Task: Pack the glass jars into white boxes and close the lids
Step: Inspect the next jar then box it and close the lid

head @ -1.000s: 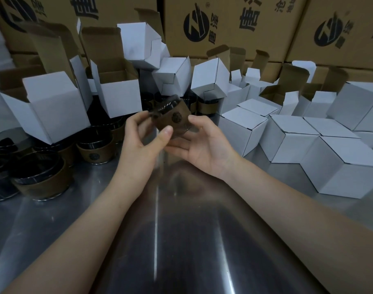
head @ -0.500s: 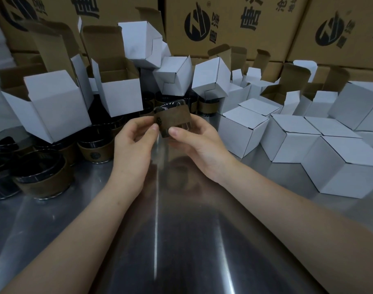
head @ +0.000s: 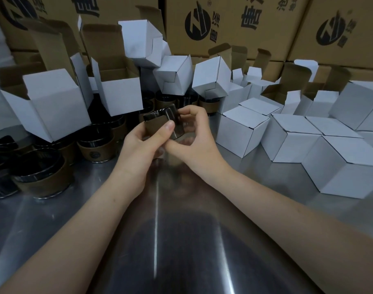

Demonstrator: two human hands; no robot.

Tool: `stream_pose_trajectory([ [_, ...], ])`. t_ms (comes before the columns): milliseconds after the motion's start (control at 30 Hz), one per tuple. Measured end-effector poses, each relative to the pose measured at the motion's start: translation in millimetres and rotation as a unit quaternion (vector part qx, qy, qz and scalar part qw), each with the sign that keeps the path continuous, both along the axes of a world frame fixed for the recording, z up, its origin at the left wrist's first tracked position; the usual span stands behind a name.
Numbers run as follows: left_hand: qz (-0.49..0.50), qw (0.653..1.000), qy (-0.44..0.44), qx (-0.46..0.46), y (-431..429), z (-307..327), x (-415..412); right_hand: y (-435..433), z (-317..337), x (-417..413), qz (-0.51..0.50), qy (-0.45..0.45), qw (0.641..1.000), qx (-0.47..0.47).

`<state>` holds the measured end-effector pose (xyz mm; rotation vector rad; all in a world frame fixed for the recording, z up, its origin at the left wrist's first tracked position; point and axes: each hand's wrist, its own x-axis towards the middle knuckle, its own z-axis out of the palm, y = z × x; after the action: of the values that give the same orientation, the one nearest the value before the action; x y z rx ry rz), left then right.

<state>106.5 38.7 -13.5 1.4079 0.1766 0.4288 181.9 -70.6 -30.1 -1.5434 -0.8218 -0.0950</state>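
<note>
Glass jar (head: 163, 122): tilted, raised above steel desk (head: 181, 240) | left hand (head: 143, 145): grips its brown band | right hand (head: 194, 134): fingers curled round its far side | open white boxes (head: 58, 107): left | closed white boxes (head: 291, 136): right

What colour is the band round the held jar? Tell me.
Brown band on the jar; head view.

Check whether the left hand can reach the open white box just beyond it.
Probably yes: the open white box stands close beyond the left hand, its front unobstructed. But it and the right hand both grip the jar, so it must release first.
</note>
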Motion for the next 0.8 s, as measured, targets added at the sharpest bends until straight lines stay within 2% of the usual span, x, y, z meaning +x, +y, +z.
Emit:
stream_pose_trajectory([
  [100, 0.007, 0.998, -0.012, -0.055, 3.6, 1.5, 0.0, -0.2, 4.1, -2.8, 0.029, 0.042, 0.998, 0.022],
  [233, 0.025, 0.991, -0.02, -0.133, 4.8, 3.4, 2.1, -0.4, 12.4, 0.7, 0.035, 0.202, 0.974, 0.095],
  [333, 0.001, 0.985, -0.014, -0.172, 4.3, 4.4, 1.8, -2.7, 14.5, 5.0, 0.053, 0.282, 0.952, 0.106],
  [500, -0.025, 0.979, -0.018, -0.203, 7.6, 2.0, 1.9, -7.3, 13.4, 15.1, 0.124, 0.324, 0.935, 0.07],
  [667, -0.045, 0.981, 0.002, -0.19, 7.9, 2.3, 1.9, -9.9, 15.1, 13.9, 0.206, 0.309, 0.926, 0.064],
  [800, -0.07, 0.98, 0.01, -0.187, 8.5, 1.6, 2.4, -9.4, 14.0, 16.3, 0.214, 0.33, 0.915, 0.093],
])
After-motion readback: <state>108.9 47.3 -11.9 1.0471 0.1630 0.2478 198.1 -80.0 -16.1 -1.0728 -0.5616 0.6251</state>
